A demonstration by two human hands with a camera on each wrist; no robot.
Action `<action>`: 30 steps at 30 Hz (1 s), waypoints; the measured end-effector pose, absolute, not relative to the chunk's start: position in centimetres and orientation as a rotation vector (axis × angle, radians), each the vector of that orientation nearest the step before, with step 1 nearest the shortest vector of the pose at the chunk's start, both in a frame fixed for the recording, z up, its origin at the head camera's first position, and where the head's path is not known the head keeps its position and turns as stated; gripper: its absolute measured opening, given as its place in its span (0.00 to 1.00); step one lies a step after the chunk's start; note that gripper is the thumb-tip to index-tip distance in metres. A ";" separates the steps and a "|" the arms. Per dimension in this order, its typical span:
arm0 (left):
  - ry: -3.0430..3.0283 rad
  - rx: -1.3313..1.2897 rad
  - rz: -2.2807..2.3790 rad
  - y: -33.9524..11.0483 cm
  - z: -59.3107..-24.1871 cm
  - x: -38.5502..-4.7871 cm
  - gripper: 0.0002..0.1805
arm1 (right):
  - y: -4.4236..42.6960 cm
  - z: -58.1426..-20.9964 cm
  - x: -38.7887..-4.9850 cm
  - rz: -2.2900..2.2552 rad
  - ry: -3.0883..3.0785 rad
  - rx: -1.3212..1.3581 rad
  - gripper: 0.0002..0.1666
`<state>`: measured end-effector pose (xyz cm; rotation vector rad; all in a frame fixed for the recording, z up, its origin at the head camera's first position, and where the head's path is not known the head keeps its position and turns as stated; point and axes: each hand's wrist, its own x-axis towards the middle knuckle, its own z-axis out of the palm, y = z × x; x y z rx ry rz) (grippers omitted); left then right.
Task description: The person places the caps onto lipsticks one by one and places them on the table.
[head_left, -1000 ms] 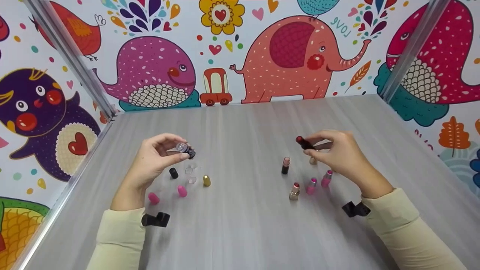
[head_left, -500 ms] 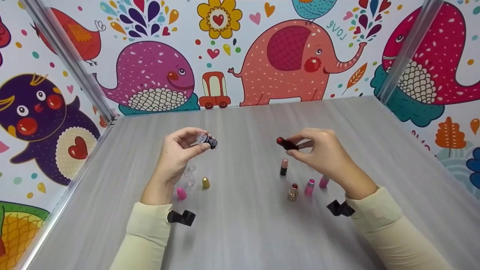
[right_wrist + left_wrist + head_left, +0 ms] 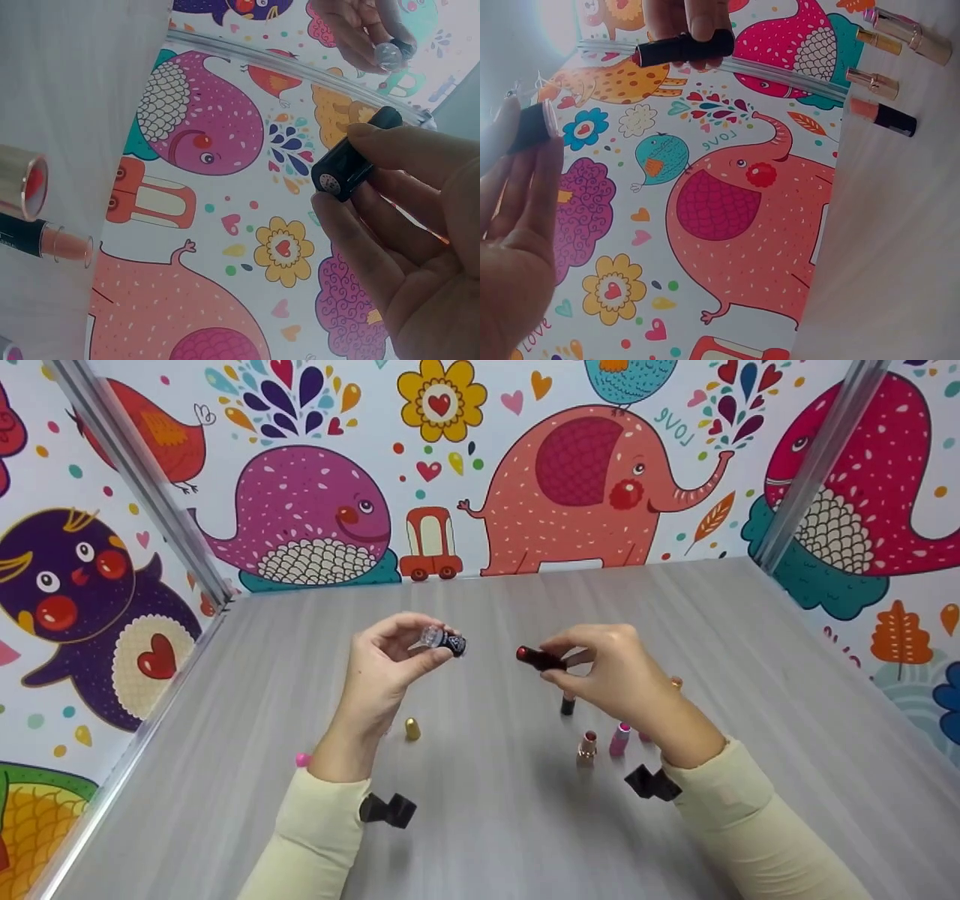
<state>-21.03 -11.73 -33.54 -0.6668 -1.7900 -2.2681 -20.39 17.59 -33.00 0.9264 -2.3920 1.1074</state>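
My left hand (image 3: 390,667) pinches a black lipstick cap with a clear end (image 3: 450,642) between thumb and fingers, above the table. Facing it, my right hand (image 3: 604,664) grips a black lipstick (image 3: 541,658) whose red tip points left toward the cap. A gap separates the two pieces. The left wrist view shows the cap (image 3: 531,127) with its pale-rimmed mouth turned toward the right. In the right wrist view the lipstick's round base label (image 3: 328,182) is visible, and its red tip is hidden.
Uncapped lipsticks stand below the right hand: a rose-gold one (image 3: 587,750), a pink one (image 3: 619,739) and a black one with a peach tip (image 3: 568,705). A gold cap (image 3: 412,729) and a pink cap (image 3: 302,760) are near the left forearm. Patterned walls (image 3: 450,457) border the table.
My left hand has moved right with the cap, and my right hand has moved left with the lipstick. The gap between them has narrowed. The left forearm now hides some caps.
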 end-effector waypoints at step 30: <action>-1.886 -0.676 -2.233 -9.4 -34.9 -20.3 0.15 | 16.9 -33.2 -19.3 0.972 -2.386 0.982 0.16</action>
